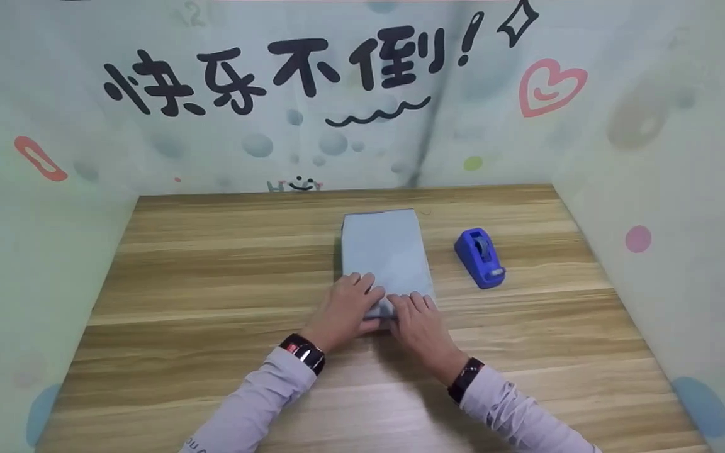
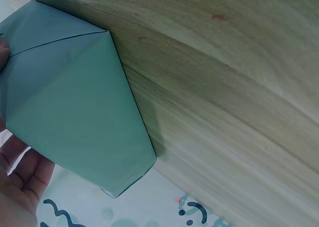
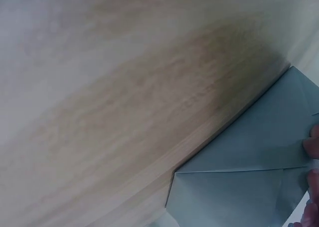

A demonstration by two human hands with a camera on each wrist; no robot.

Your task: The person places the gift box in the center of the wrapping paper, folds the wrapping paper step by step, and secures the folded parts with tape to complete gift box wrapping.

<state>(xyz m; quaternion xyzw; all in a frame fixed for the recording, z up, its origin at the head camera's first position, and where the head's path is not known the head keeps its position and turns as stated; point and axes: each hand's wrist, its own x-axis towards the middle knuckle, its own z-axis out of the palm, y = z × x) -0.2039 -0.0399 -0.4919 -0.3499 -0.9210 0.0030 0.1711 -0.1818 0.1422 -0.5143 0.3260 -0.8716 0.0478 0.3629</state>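
Note:
A rectangular box wrapped in light blue-grey paper (image 1: 381,248) lies on the wooden table, its near end toward me. At the left of that end my left hand (image 1: 343,314) has its fingers bent over the top and its thumb at the end face. My right hand (image 1: 423,330) holds the right of the same end, fingers on top. In the left wrist view a folded seam crosses the end of the wrapped box (image 2: 79,97). The right wrist view shows creased paper folds on the box (image 3: 234,142), with the right thumb (image 3: 311,144) against them.
A blue tape dispenser (image 1: 481,258) stands on the table to the right of the box. Behind the wood-grain table (image 1: 211,264) rises a pale printed backdrop (image 1: 337,145), and similar panels flank both sides.

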